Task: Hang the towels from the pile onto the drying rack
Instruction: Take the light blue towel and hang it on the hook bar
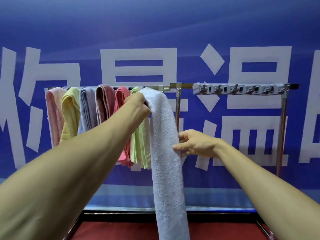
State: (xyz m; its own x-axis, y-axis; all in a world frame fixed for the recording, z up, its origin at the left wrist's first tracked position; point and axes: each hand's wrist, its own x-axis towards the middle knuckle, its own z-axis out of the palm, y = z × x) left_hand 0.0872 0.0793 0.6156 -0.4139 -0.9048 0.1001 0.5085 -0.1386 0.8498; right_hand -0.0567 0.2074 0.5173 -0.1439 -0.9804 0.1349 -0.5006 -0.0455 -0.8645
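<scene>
A long pale blue-white towel (164,153) hangs over the metal drying rack's top bar (166,87), its front half reaching down past the frame's lower edge. My left hand (137,105) grips it near the top, just under the bar. My right hand (194,143) pinches its right edge at mid-height. Left of it on the bar hang several towels: pink (53,115), yellow (70,115), lavender-blue (87,108), mauve (103,103), coral (121,99) and light green (140,149). The pile is out of view.
The rack's right section carries a white strip of hooks (242,89) on its bar, with bare bar beneath it. Chrome uprights stand at the middle (178,108) and the right (282,135). A blue banner wall is close behind. Red floor lies below.
</scene>
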